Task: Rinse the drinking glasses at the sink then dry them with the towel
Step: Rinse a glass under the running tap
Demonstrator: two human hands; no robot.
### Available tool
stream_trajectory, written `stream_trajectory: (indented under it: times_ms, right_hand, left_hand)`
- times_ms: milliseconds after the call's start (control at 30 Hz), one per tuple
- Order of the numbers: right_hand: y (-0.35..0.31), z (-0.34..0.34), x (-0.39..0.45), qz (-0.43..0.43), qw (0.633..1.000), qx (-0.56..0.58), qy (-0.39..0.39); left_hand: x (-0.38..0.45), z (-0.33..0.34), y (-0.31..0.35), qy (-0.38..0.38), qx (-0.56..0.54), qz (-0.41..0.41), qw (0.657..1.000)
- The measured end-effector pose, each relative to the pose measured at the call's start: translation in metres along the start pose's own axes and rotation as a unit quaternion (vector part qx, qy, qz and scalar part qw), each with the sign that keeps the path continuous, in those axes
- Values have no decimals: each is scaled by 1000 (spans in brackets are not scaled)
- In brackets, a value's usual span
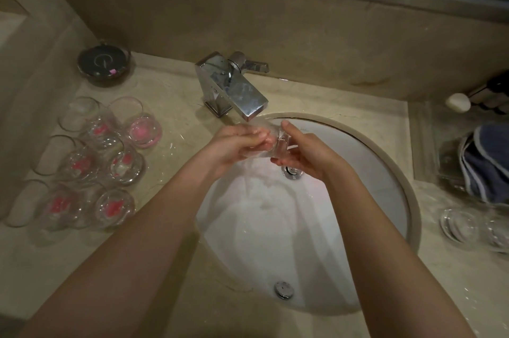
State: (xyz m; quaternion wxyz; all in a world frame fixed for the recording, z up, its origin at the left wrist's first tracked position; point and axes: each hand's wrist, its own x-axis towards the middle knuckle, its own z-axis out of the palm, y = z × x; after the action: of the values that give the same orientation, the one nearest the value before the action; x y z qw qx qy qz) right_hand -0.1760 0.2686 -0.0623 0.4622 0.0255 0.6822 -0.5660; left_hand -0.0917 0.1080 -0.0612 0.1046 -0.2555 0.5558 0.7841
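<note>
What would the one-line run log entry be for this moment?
step: rinsing | held: glass under faucet, both hands, left hand, right hand | waiting: glasses left of sink | towel: untouched

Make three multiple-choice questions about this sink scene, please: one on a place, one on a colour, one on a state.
1. Where does the group of glasses with pink inside stand?
A. On the counter left of the basin
B. Inside the basin
C. On the tap

2. What colour is the towel at the right edge?
A. Red
B. Blue
C. Yellow

3. What do the two hands do?
A. Both rest flat on the counter
B. Both hold one glass under the tap's spout
C. One turns the tap handle

Answers: 1 A, the pink glasses stand on the counter left of the basin. 2 B, the towel is blue. 3 B, the left hand and right hand grip the held glass below the tap.
</note>
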Motion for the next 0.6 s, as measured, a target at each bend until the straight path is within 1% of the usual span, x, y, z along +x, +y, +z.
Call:
stream_trajectory:
  times_ms: [100,200,233,333,400,500,567,600]
  right_hand:
    - [5,-4,0,-39,999,21,-29]
    - [8,-5,0,-69,997,24,-32]
    - [9,-6,1,-61,997,26,-30]
    - [2,-3,0,26,999,24,-14]
    - [2,-4,3,34,999,11,-21]
    - [5,-6,4,-24,998,24,-57]
    - [9,-9,5,-60,996,1,-59]
    - [8,-9,5,-60,996,-9,-60]
  left_hand:
    - [2,1,-1,5,2,-13,1000]
    - [4,1,-1,2,-15,-16,1000]
    - [5,0,-1,0,-18,-14,1000]
    - [4,1,-3,-7,0,-6,1000]
    - [2,1,-2,-6,14,-14,1000]
    - [-1,-1,-3,8,29,-29,999]
    - [-1,-2,-4,14,24,-32,999]
    - [-1,-3,-5,14,15,-32,999]
